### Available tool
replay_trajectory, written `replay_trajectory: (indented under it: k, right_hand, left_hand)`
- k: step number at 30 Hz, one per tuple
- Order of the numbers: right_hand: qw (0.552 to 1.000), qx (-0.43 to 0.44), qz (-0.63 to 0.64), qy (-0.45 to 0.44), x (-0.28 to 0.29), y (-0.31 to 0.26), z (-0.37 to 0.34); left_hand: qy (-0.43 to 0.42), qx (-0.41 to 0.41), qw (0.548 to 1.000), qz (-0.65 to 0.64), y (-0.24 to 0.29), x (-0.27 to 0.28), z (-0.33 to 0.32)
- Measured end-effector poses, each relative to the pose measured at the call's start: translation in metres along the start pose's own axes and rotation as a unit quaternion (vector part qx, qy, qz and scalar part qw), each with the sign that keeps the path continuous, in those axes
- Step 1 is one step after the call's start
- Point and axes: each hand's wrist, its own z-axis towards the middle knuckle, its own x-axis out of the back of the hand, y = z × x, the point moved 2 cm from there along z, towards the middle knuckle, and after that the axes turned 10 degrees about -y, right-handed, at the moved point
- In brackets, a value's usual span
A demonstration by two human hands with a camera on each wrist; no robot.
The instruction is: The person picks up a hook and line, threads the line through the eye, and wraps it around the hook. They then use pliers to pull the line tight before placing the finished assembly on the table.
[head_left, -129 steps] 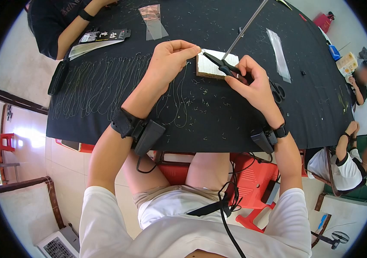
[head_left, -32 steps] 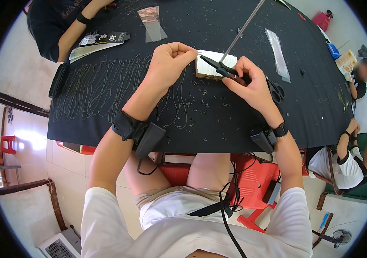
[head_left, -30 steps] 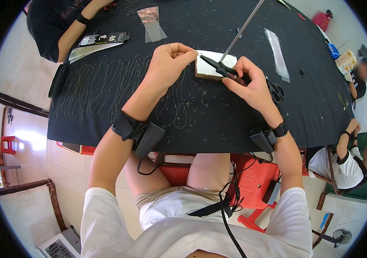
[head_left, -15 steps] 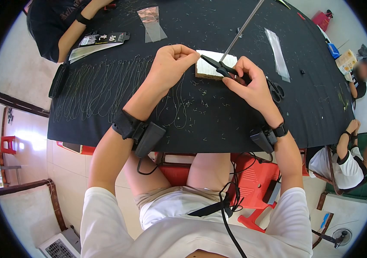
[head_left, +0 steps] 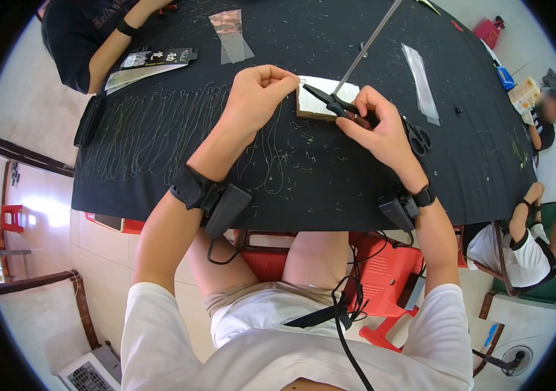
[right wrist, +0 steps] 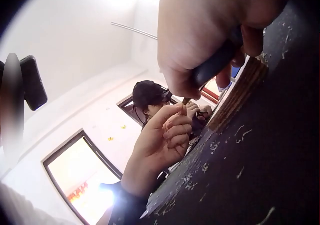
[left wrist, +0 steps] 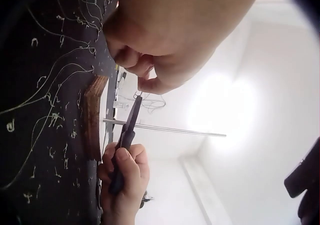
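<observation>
Black bench (head_left: 369, 186), head view: threads (head_left: 139, 133) lie at its nine o'clock. Left hand (head_left: 258, 94) pinches a thin loop (head_left: 302, 81); right hand (head_left: 379, 120) grips scissors (head_left: 320, 94).

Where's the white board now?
In the head view, the white board lies on the black tablecloth at upper centre, between the left hand and the right hand, partly behind the black tool.

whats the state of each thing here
left hand: pinching a thin loop
right hand: gripping raised scissors
raised scissors: tips by the loop
spare scissors: lying on table
board: lying flat
rod: standing up from board
threads: laid in a row
long clear sleeve: lying flat
</observation>
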Motion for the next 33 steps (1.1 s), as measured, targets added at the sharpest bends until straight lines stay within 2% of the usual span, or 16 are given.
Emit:
replay_trajectory:
  k: [11, 14, 16, 24, 33]
  right_hand:
    - [1.000, 0.011, -0.020, 0.001, -0.0021, -0.0035, 0.0017]
    - [1.000, 0.008, 0.024, -0.005, -0.0034, -0.0038, 0.0039]
    - [1.000, 0.007, 0.019, 0.005, -0.0035, -0.0046, 0.0032]
    - [0.999, 0.020, 0.022, 0.013, -0.0020, -0.0045, 0.0017]
    - [1.000, 0.005, 0.006, 0.010, -0.0030, -0.0068, 0.0032]
  left_hand:
    - [0.001, -0.021, 1.000, -0.009, 0.0030, 0.0026, -0.0010]
    - [-0.001, -0.005, 1.000, 0.001, 0.0029, 0.0047, 0.0013]
    - [-0.003, -0.032, 0.999, 0.014, 0.0015, 0.0018, 0.0003]
    - [0.005, -0.047, 0.999, 0.011, 0.0066, 0.0036, -0.0019]
    - [0.003, -0.029, 0.999, 0.015, 0.0024, 0.0032, -0.0002]
